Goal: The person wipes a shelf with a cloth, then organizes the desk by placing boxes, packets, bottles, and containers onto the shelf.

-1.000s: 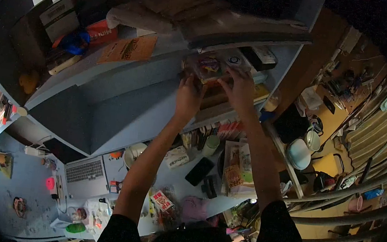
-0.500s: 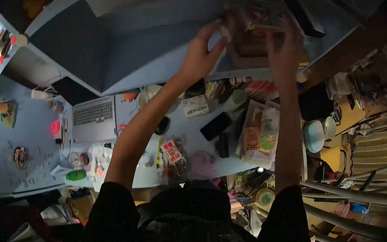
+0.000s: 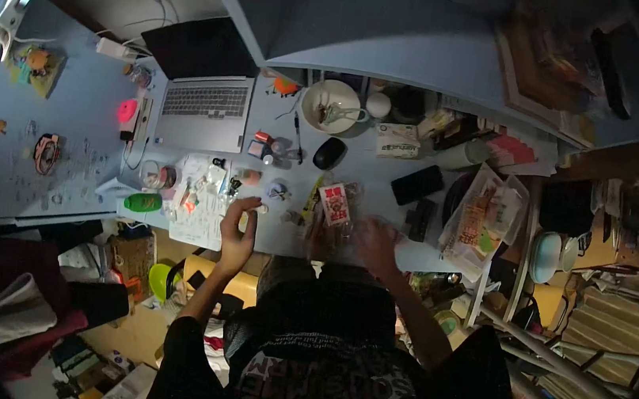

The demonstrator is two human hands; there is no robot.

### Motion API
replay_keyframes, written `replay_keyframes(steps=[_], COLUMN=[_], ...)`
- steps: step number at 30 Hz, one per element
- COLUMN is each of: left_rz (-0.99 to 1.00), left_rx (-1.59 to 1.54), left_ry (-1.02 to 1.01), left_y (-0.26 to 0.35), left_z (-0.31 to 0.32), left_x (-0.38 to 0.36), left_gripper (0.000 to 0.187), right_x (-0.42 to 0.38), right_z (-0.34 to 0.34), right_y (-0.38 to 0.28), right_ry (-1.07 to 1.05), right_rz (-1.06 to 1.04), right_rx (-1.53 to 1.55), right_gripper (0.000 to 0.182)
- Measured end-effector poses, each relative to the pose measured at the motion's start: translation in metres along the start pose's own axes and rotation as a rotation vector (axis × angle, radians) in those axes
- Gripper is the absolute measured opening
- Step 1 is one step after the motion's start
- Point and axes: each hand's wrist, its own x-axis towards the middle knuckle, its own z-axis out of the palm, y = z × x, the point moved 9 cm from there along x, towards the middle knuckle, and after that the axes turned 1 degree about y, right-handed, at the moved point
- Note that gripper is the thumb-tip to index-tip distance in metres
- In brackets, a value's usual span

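Observation:
My left hand (image 3: 236, 239) is over the desk's front edge, at the right border of a printed sheet (image 3: 196, 228). Its thumb and fingers are apart, with a small pale round item (image 3: 263, 209) near the fingertips. My right hand (image 3: 374, 248) is smeared by motion, so its fingers do not show clearly. It is beside a clear plastic bag (image 3: 321, 233) and a red-and-white packet (image 3: 335, 204). A yellow strip (image 3: 311, 198) lies along the bag's left side. Small jars and trinkets (image 3: 278, 190) sit between my hands and the laptop.
An open laptop (image 3: 203, 109) stands at the back left. Near the middle are a bowl (image 3: 332, 107) and a black mouse (image 3: 330, 153). A phone (image 3: 417, 185) and a clear bin (image 3: 484, 220) lie to the right. The shelf (image 3: 372, 34) overhangs the back.
Both hands have come down from the upper shelf to the desk's front edge. The view has tilted down, and the framed item stays on the shelf. The pink plastic no longer shows.

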Motion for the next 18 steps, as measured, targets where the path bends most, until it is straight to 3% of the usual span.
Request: replay_keyframes(steps=[3,5,6,8,9,10,11,12,14,16,18], left_rz=[-0.34,-0.326,-0.489,0.03,-0.104,-0.236,-0.174,-0.107,-0.055,0.0,-0.156], left_rx=[0.062,0.203,0.17,0.16,0.099,0.039,0.092,0.145,0.157,0.166,0.365], left_ry=[-0.164,-0.442,-0.604,-0.693,-0.734,-0.773,-0.708,-0.64,-0.696,-0.753,-1.025], left_y=[-0.075,-0.118,-0.131,-0.138,-0.145,-0.149,-0.157,-0.165,-0.158,-0.141,-0.139], left_z=[0.004,0.026,0.038,0.074,0.086,0.1,0.114,0.126,0.146,0.151,0.153], left_x=[-0.066,-0.109,-0.129,-0.146,-0.147,-0.148,-0.149,-0.148,-0.141,-0.125,-0.129], left_gripper=[0.018,0.023,0.03,0.036,0.043,0.05,0.055,0.06,0.063,0.066,0.062], right_x=[-0.023,-0.026,-0.021,-0.005,0.005,0.013,0.01,0.012,0.012,0.011,0.005], right_z=[0.086,0.097,0.107,0.12,0.12,0.12,0.126,0.129,0.126,0.137,0.15], right_y=[0.012,0.004,0.005,0.025,0.022,0.035,0.045,0.04,0.044,0.055,0.066], right_ry=[-0.199,0.025,0.025,0.01,0.01,-0.043,-0.095,-0.088,-0.051,0.006,0.066], right_rz=[0.024,-0.074,-0.073,0.183,0.188,0.383,0.581,0.585,0.676,0.648,0.626], right_rx=[-0.066,-0.132,-0.134,-0.015,-0.018,0.026,0.074,0.077,-0.28,-0.295,-0.314], right_gripper=[0.051,0.063,0.063,0.069,0.069,0.081,0.094,0.094,0.098,0.098,0.098])
